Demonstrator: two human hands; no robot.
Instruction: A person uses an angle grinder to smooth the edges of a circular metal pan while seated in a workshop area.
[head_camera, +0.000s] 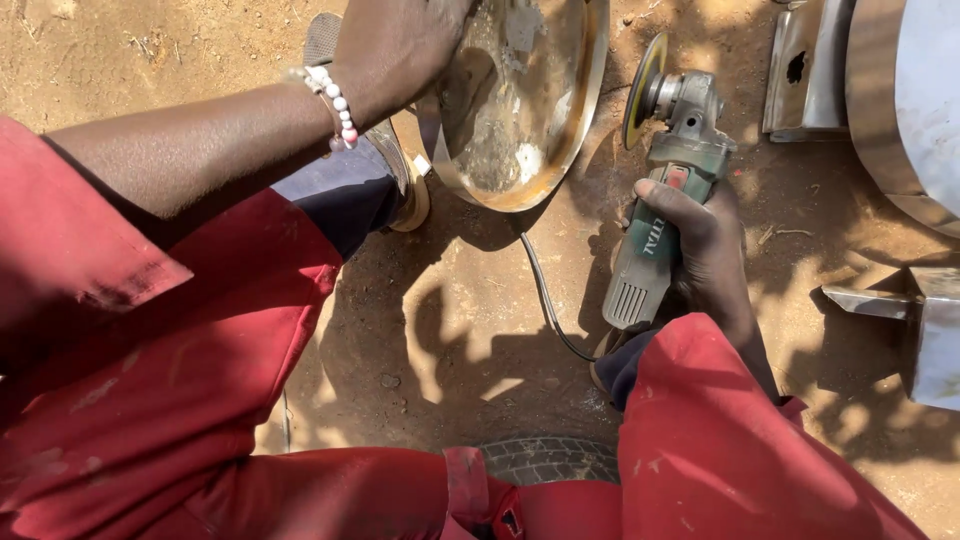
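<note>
Red-sleeved arms frame a grinder (665, 200) and a metal pan (520, 100) on sandy ground.
Right hand (705, 250) is clenched around the grinder body, disc just right of the pan rim; left hand (400, 45) presses the pan's left edge. Best done braced firmly, disc meeting the rim lightly.
</note>
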